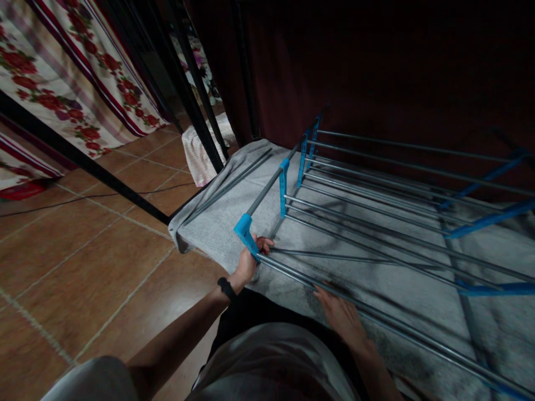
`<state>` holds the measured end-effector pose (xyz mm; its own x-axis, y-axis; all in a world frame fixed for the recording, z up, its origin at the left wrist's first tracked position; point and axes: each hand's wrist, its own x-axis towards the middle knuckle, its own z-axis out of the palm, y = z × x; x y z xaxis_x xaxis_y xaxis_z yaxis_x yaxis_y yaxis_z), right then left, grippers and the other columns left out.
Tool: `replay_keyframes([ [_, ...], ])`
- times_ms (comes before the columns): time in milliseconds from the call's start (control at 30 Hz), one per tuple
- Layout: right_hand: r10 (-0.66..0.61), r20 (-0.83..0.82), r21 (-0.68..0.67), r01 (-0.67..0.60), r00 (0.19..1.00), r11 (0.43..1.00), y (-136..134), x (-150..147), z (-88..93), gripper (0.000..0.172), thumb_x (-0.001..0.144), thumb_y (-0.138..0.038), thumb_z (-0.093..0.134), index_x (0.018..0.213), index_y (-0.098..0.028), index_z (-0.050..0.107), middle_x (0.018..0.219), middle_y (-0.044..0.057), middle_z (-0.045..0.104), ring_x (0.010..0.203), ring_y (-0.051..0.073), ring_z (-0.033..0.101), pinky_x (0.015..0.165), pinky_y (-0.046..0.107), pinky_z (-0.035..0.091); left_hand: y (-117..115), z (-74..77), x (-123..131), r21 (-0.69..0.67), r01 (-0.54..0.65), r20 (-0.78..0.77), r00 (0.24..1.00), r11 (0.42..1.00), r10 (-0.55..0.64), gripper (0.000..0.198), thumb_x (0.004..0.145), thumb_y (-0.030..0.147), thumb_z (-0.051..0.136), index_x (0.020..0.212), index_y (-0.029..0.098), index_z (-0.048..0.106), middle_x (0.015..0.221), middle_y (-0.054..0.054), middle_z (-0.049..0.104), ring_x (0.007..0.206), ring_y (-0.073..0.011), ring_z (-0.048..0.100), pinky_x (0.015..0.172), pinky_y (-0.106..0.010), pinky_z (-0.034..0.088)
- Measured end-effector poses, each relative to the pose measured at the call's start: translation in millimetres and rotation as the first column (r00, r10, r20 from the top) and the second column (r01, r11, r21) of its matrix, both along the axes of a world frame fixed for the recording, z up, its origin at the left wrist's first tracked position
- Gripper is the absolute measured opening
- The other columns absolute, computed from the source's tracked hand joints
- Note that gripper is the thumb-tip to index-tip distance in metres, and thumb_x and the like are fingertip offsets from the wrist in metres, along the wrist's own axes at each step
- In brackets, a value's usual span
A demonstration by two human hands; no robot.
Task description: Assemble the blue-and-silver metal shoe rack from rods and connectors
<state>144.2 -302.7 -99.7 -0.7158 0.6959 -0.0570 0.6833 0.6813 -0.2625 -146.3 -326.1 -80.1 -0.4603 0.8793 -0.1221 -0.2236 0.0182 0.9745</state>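
A rack of grey metal tubes (376,234) with blue plastic brackets lies across a grey cloth. At its near left corner, my left hand (249,259) is wrapped round the lower part of a blue bracket (243,227), where the front tubes (301,281) end. A black band circles that wrist. My right hand (336,309) is beside the front tubes, farther right, its fingertips at the near tube; whether they grip it is hard to tell. One thin tube (326,255) slants behind the front pair.
Loose thin tubes (234,184) lie on the grey cloth (213,236) at the left. A black metal bar (96,167) and upright black posts (196,94) stand left. Beyond are tiled floor (112,267), a cable and floral curtains (83,72). A dark panel (355,72) rises behind.
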Motion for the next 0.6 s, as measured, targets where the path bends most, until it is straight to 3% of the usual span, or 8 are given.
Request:
replay_keyframes([
  [333,-0.013,0.025,0.024,0.013,1.0,1.0,-0.2,-1.0,-2.4,0.032,0.102,-0.023,0.04,0.121,-0.027,0.065,0.12,0.004,0.067,0.102,0.02,0.068,0.085,0.029,0.056,1.6,2.8,3.0,0.016,-0.009,0.016,1.0,1.0,0.008,0.063,0.09,0.066,0.036,0.073,0.016,0.069,0.067,-0.006,0.056,0.062,-0.018,0.045,0.063,-0.033,0.034],
  [600,-0.033,-0.023,-0.056,0.032,0.999,0.998,5.4,0.6,-4.3,0.033,0.104,-0.03,0.038,0.118,-0.027,0.068,0.126,0.004,0.064,0.115,0.021,0.062,0.096,0.034,0.052,1.4,5.4,4.3,0.001,-0.019,0.02,1.0,1.0,0.019,0.061,0.091,0.064,0.035,0.076,0.016,0.07,0.064,-0.005,0.054,0.062,-0.0182,0.044,0.062,-0.032,0.033],
])
